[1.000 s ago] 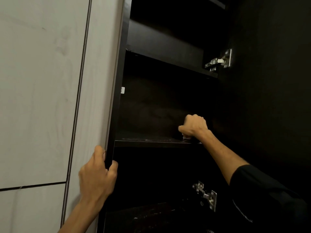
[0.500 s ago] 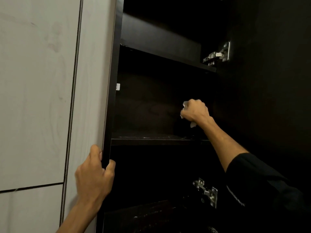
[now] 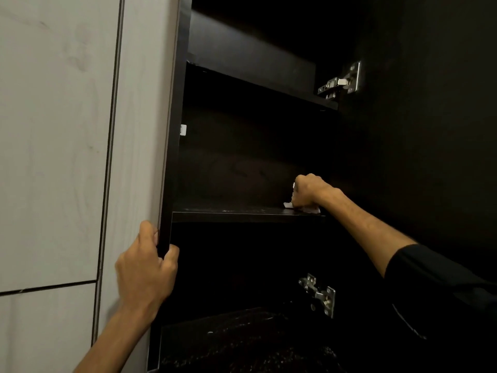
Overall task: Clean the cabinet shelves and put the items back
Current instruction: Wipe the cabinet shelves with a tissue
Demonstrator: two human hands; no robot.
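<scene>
Fingers of the right hand [image 3: 309,191] curled tight round a white cloth [image 3: 312,210], pressed onto the shelf [image 3: 242,215] at its right end. Cloth judged light, soft, crumpling; best bunched in the fist. Left hand [image 3: 146,270] fingers clamped on the cabinet edge [image 3: 172,157].

Black, seemingly long right sleeve [image 3: 435,286]

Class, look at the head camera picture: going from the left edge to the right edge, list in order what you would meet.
Pale tiled wall → left hand gripping the cabinet's front edge → shelf → right hand holding a white cloth → upper hinge → black sleeve.
</scene>
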